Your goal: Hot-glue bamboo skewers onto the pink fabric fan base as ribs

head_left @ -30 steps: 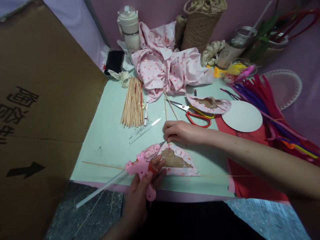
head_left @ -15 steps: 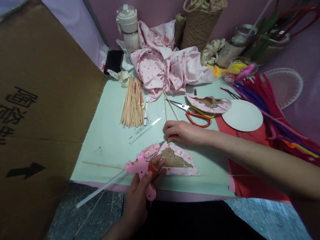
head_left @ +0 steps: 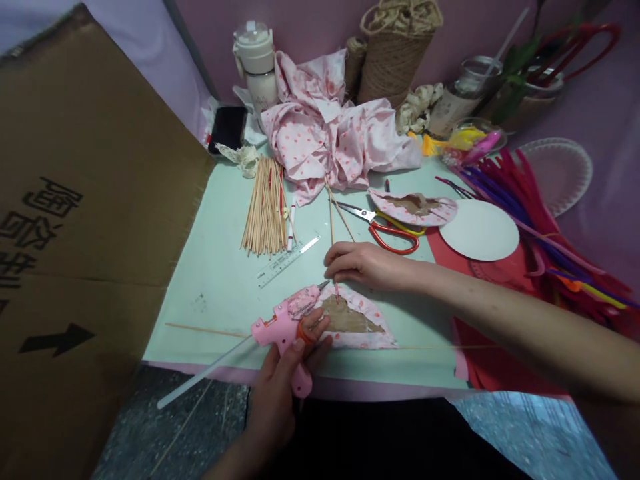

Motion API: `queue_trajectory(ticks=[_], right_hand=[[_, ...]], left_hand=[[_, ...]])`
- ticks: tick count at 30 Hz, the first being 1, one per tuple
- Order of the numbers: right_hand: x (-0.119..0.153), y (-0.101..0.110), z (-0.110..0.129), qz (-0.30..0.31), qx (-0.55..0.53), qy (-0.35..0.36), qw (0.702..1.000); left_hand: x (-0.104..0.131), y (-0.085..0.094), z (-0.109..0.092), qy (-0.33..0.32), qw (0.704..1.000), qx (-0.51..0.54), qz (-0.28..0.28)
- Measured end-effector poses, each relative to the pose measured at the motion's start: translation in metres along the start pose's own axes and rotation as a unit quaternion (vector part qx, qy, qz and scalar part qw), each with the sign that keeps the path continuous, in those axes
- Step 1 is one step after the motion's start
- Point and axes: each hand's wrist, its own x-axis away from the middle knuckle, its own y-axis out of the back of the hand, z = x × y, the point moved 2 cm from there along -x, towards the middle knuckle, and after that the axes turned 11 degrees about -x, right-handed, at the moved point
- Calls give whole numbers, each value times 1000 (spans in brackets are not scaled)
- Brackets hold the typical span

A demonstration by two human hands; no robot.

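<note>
One left hand (head_left: 281, 377) wrapped round one pink glue gun (head_left: 281, 325); one ruler (head_left: 289, 262) beyond. One fabric-edged cardboard piece (head_left: 350, 317) on table (head_left: 195, 273), right of gun. One right hand (head_left: 364, 264) at its peak, fingers bent, can't tell if pinching.

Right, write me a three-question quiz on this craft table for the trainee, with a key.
1. Which hand holds the pink plastic glue gun?
2. True or false: the clear plastic ruler lies between the bundle of thin wooden sticks and the glue gun.
3. Which of these is nearest to the glue gun's metal tip?
(a) the round white disc
(b) the roughly half-round piece edged in pink spotted fabric, with a bare brown middle
(c) the tall white-lidded bottle

Key: 1. The left hand. 2. True. 3. (b).
</note>
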Motion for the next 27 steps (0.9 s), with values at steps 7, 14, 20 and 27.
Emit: queue_trajectory(ticks=[7, 14, 20, 27], right_hand=[[47, -12, 30, -106, 71, -136, 982], [91, -60, 57, -137, 98, -147, 975], [96, -79, 57, -180, 130, -174, 959], [96, -69, 58, -180, 149, -158, 959]], left_hand=[[3, 4, 4, 3, 1000, 11, 16], [6, 12, 15, -43, 998, -20, 36], [7, 13, 19, -94, 993, 2, 69], [6, 12, 8, -116, 990, 21, 81]])
